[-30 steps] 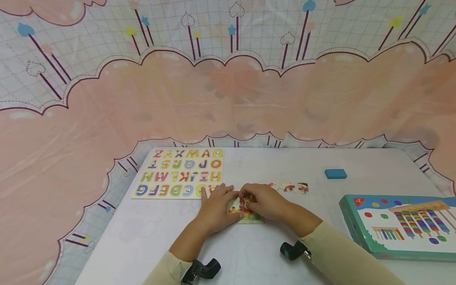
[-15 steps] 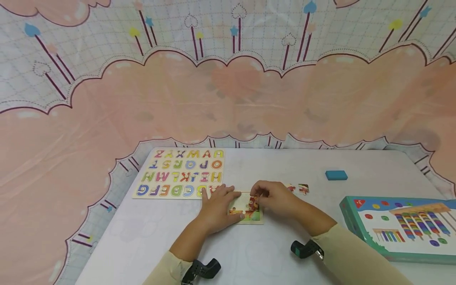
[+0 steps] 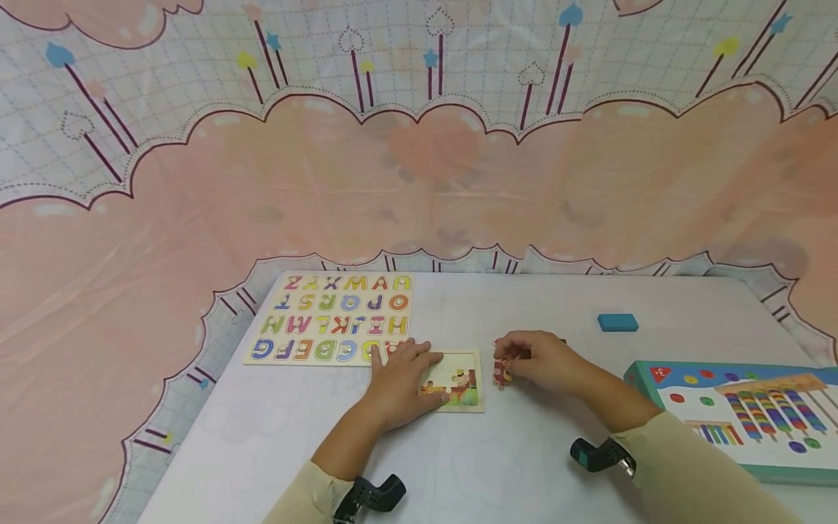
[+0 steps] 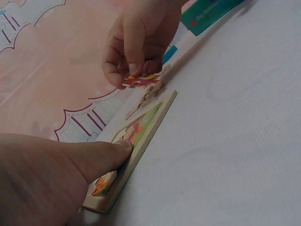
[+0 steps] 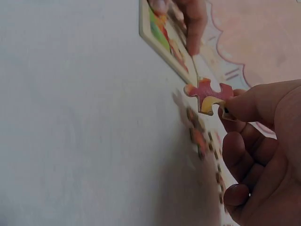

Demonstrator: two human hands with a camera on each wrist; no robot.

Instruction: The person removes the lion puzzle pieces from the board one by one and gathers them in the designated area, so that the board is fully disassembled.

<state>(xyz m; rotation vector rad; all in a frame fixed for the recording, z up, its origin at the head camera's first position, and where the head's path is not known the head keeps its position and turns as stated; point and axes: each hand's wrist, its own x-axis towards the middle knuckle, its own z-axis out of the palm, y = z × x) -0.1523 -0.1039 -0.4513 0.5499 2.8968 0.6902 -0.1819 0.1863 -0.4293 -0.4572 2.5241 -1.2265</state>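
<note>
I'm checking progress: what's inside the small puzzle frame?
Inside the puzzle frame, colourful pieces line the near side; the far part looks bare. The left hand covers part of the left side; what's beneath cannot be seen.

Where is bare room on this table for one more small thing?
Free: the table between letter board and blue block, and in front of that board, left of the left forearm. Crowded: the puzzle tray, where the left hand rests, and right of it, where the right hand holds a piece near loose pieces.
</note>
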